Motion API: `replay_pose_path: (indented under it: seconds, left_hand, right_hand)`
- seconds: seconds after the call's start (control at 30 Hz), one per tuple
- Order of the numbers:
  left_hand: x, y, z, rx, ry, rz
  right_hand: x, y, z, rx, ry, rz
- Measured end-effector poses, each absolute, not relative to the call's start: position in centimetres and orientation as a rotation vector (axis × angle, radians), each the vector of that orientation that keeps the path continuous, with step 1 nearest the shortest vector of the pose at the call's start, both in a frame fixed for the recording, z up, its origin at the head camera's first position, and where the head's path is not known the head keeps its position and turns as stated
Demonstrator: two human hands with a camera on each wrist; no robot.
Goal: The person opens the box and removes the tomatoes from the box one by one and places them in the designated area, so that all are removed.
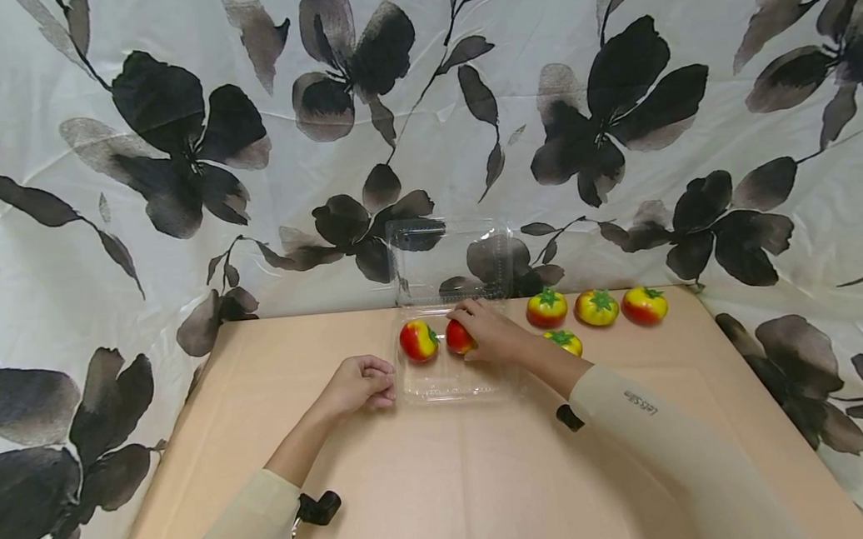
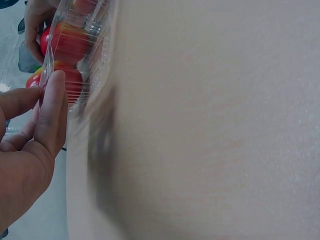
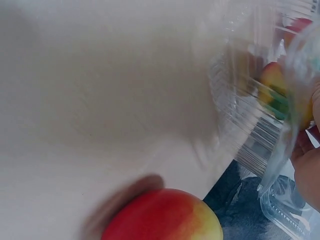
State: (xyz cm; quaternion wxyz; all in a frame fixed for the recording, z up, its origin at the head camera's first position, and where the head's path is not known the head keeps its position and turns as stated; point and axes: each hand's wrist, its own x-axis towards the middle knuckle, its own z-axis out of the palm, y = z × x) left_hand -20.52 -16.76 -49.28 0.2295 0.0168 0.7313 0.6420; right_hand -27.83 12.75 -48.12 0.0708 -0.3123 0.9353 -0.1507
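A clear hinged plastic box (image 1: 439, 383) lies on the table, its lid (image 1: 446, 256) raised against the cloth behind. One red-and-yellow tomato (image 1: 417, 341) sits in the left part of the box. Beside it, my right hand (image 1: 492, 334) curls over a second tomato (image 1: 457, 338) inside the box; its green top shows in the right wrist view, and the palm hides part of it in the head view. At the box's left side my left hand (image 1: 360, 383) pinches the rim (image 2: 46, 75) between thumb and fingers.
To the right of the box, three tomatoes stand in a row, among them a tomato (image 1: 597, 308) in the middle. Another tomato (image 1: 564, 342) lies nearer, partly behind the right forearm. A floral cloth (image 1: 484, 157) hangs along the table's (image 1: 432, 487) back edge.
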Motion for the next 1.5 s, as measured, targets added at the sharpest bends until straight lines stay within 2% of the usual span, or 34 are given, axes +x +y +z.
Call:
replay_pose_path:
  seconds: [0.87,1.5]
  left_hand:
    - [-20.4,-16.8,-49.3,0.048,2.038,1.745]
    - [-20.5,-16.6,-49.1,0.037,2.051,1.728]
  right_hand:
    - [-26.8,13.3,-48.1,-0.804,2.807,-0.665]
    - [-25.2,14.9,-44.6,-0.627,2.768,-0.902]
